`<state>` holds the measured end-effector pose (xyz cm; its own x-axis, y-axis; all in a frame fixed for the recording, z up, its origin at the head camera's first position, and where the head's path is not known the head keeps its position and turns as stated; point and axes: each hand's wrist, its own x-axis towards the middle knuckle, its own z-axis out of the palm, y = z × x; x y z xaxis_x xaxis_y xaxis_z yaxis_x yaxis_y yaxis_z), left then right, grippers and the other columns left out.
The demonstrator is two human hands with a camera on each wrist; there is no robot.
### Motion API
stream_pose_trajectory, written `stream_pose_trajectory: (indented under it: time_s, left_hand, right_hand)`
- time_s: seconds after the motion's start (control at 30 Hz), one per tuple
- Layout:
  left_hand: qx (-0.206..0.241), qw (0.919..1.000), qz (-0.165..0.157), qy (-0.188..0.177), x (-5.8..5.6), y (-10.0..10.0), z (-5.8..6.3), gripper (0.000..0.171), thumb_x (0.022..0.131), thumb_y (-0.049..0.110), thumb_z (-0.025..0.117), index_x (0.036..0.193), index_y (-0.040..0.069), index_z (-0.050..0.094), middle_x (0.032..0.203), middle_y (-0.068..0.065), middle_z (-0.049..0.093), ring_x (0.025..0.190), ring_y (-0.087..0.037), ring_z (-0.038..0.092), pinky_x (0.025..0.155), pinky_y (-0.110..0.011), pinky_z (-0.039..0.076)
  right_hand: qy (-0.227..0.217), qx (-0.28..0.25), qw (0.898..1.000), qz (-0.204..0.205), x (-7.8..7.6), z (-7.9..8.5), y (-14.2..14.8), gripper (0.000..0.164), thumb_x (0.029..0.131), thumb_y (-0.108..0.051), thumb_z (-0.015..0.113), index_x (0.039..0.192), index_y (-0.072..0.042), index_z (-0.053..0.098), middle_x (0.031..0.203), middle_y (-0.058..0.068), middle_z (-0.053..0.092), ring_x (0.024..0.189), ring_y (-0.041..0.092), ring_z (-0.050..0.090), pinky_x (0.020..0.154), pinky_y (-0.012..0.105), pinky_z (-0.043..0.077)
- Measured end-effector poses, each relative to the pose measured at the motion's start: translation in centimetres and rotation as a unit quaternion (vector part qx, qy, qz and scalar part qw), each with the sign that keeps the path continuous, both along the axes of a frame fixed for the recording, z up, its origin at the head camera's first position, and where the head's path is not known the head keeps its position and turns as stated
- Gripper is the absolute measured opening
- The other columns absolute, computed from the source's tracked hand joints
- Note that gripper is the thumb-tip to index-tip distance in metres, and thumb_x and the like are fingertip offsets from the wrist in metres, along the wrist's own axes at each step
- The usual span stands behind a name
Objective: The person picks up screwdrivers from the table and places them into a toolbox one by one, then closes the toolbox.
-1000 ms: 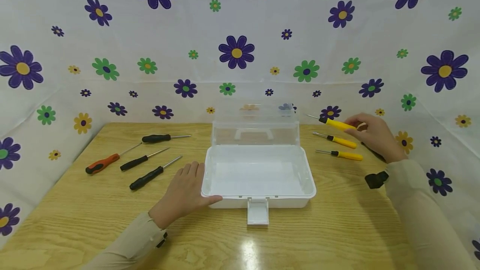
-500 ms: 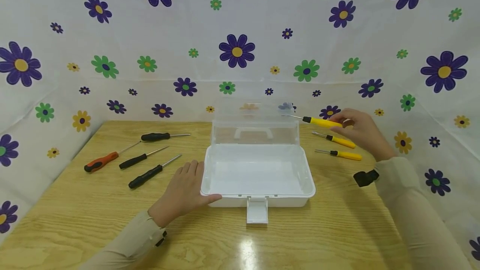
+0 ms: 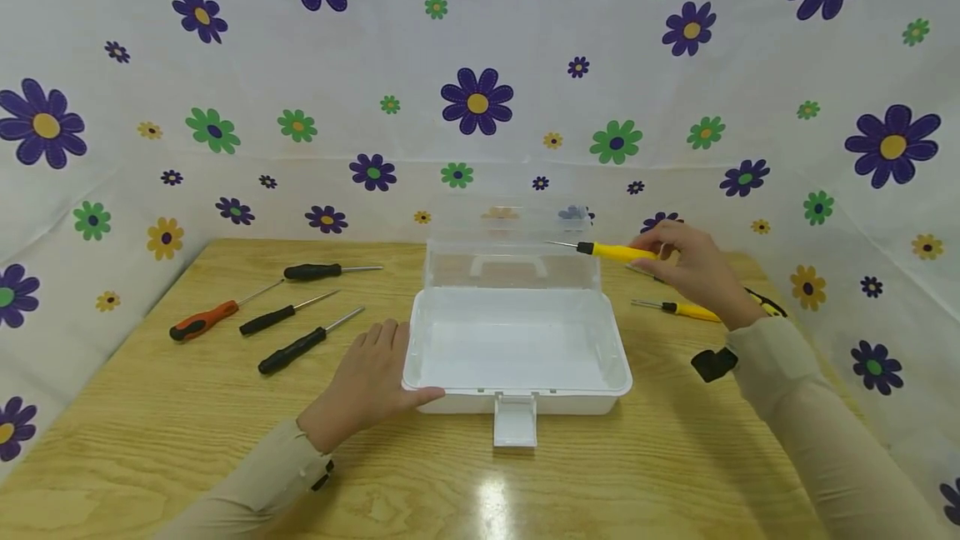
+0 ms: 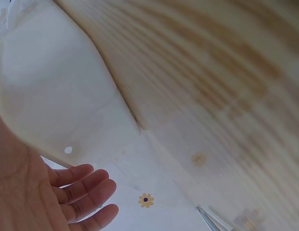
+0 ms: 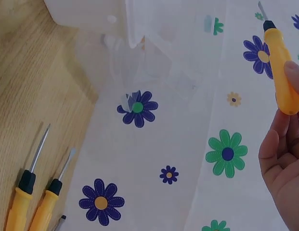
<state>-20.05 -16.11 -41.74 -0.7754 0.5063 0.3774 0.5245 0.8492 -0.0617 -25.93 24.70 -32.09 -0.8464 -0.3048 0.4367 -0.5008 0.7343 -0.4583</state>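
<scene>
My right hand (image 3: 693, 265) pinches the handle end of a yellow screwdriver (image 3: 618, 253), raised off the table near the box's back right side, its tip pointing left. The tip overlaps the clear lid in the head view. In the right wrist view the thumb presses on the screwdriver's yellow handle (image 5: 283, 72). A white plastic toolbox (image 3: 525, 403) stands in the middle with nothing inside; its clear lid (image 3: 448, 269) is tilted back. My left hand (image 3: 367, 382) rests against the box's left side, thumb along the front rim. In the left wrist view its fingers (image 4: 94, 197) lie beside the box wall.
Left of the box lie several screwdrivers: an orange and black one (image 3: 204, 322) and black-handled ones such as the nearest (image 3: 294, 353). To the right, another yellow screwdriver (image 3: 693, 312) lies on the wooden table (image 3: 405, 482), and one more is partly behind my right hand. A flowered cloth (image 3: 517, 40) hangs behind.
My right hand has moved left with the yellow screwdriver, bringing its tip in front of the clear lid. The left hand stays at the box.
</scene>
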Motion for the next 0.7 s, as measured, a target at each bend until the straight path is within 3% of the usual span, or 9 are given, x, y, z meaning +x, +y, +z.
stream_pose_trajectory:
  time_s: [0.23,0.43,0.7]
  left_hand:
    - [0.0,1.0,0.001,0.0,-0.2,-0.1,-0.1,0.09,0.07,0.074,0.06,0.11,-0.006,0.051,0.094,-0.015,0.054,0.08,-0.025,0.052,0.065,-0.035,0.047]
    - [0.003,0.9999,0.006,-0.011,-0.3,-0.2,-0.3,0.09,0.07,0.076,0.057,0.109,-0.005,0.05,0.093,-0.013,0.053,0.078,-0.022,0.049,0.064,-0.033,0.045]
    - [0.001,0.9999,0.006,-0.012,-0.2,0.0,-0.1,0.089,0.07,0.075,0.059,0.108,-0.005,0.051,0.092,-0.012,0.053,0.077,-0.022,0.049,0.063,-0.033,0.046]
  right_hand:
    - [-0.019,-0.002,1.0,-0.001,0.1,-0.4,-1.4,0.017,0.085,-0.008,0.068,0.1,0.0,0.069,0.089,0.011,0.065,0.079,0.018,0.051,0.069,0.026,0.043]
    - [-0.055,0.004,0.998,0.013,-0.1,-1.0,-2.4,0.019,0.085,-0.008,0.068,0.102,0.0,0.069,0.092,0.011,0.065,0.079,0.018,0.051,0.068,0.022,0.043]
    - [-0.06,0.024,0.998,0.027,-0.8,-1.8,-3.8,0.016,0.084,-0.009,0.069,0.098,-0.001,0.071,0.09,0.01,0.065,0.079,0.019,0.053,0.069,0.023,0.045]
